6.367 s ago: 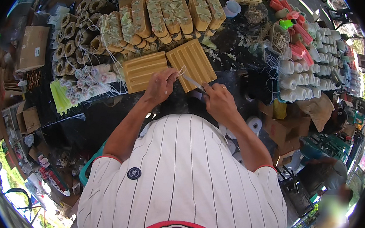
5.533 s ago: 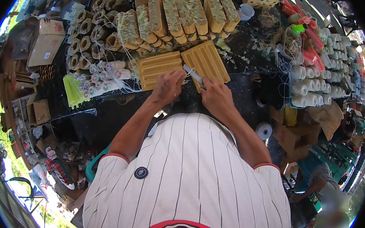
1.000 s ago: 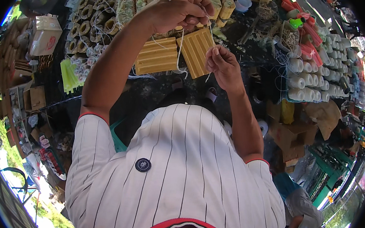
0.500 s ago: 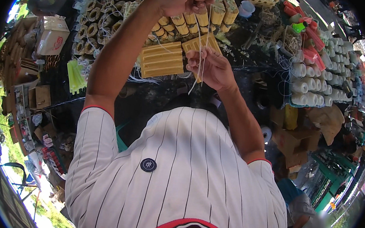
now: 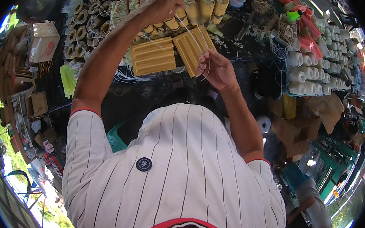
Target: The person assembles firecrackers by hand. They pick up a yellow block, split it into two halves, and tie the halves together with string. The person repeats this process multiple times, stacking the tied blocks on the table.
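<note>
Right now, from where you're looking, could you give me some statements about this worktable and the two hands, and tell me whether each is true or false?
1. A white string stretches between the left hand and the right hand. True.
2. The left hand is closer to the person's body than the right hand. False: the left hand reaches farther out.
3. The yellow ridged panels are stacked one on top of the other. False: they lie side by side, at an angle to each other.
4. White spools stand to the right of the panels. True.
5. The person's shirt is solid red. False: it is white with thin dark stripes and a red-edged collar.
</note>
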Tool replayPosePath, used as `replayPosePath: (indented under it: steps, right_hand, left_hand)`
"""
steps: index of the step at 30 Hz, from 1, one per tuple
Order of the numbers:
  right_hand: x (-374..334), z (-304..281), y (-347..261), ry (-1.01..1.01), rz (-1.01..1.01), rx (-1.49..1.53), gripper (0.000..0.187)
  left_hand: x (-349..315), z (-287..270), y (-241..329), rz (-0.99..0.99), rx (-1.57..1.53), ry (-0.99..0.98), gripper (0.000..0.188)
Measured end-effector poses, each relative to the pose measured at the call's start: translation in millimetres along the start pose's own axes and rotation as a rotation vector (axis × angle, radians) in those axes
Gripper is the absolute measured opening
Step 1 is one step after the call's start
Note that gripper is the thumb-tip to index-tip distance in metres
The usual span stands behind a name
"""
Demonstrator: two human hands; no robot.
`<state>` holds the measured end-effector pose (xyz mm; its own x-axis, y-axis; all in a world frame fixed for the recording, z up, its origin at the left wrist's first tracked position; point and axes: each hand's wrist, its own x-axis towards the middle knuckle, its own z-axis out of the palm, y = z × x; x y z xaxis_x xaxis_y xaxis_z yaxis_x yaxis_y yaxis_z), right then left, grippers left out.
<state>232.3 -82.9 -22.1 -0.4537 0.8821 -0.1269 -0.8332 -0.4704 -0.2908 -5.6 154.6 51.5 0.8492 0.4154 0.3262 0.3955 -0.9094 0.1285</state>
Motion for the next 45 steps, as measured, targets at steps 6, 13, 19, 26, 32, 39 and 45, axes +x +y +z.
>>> replayPosePath:
  steps: [6,13,19,26,32,39,45]
  right_hand:
    - [-30.5,-44.4,-0.3,0.205,0.034,-0.075,0.02]
    - [-63.5,-111.8,20.5,0.467,0.098,-0.171,0.018]
    - [-49.5,-154.3,47.5,0.691,0.064,-0.415,0.024]
    - [-25.1,-167.8,49.2,0.849,-0.026,-0.711,0.03]
    - [-26.7,-162.0,46.2,0.893,-0.129,-0.813,0.033]
    - [-21.6,-161.3,43.2,0.949,-0.097,-0.799,0.034]
    - [-22.9,-164.6,43.6,0.958,-0.067,-0.857,0.036]
  left_hand:
    - [-0.7,27.6,31.1,-0.155,-0.089,-0.075,0.017]
    - [-36.9,125.4,54.5,-0.342,-0.354,-0.266,0.02]
    - [-48.0,183.8,45.7,-0.366,-0.32,-0.155,0.036]
    - [-59.4,227.9,31.3,-0.488,-0.258,-0.054,0.049]
    - [-58.2,226.0,27.2,-0.527,-0.244,-0.153,0.054]
    - [-54.6,233.3,11.7,-0.442,-0.18,-0.181,0.057]
    - [-52.2,233.5,17.0,-0.512,-0.182,-0.244,0.057]
